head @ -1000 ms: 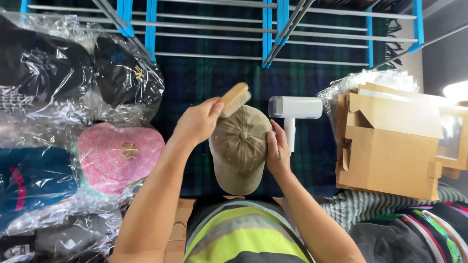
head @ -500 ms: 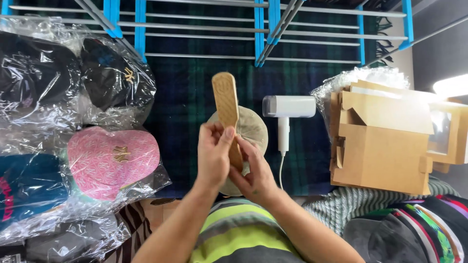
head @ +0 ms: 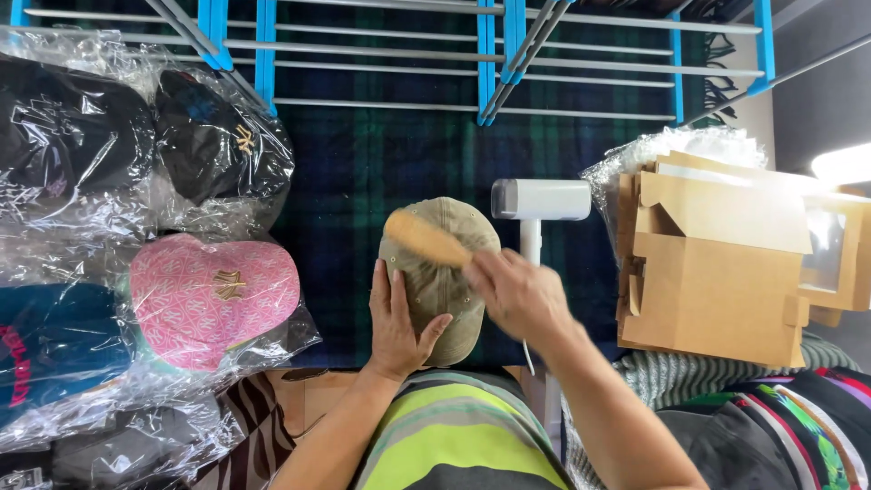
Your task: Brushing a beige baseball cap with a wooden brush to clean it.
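We see the tan cap lying on the plaid cloth, at centre, just in front of the striped shirt. The left hand lies flat and open on the cap's left side, thumb across the brim end. The right hand, motion-blurred, is closed around the handle of the wooden brush, whose head rests on the cap's crown. A white steamer lies just right of the cap, touching or nearly so; we cannot tell which. Bagged caps sit left, the pink cap nearest. Cardboard boxes stand at right. A drying rack spans the top.
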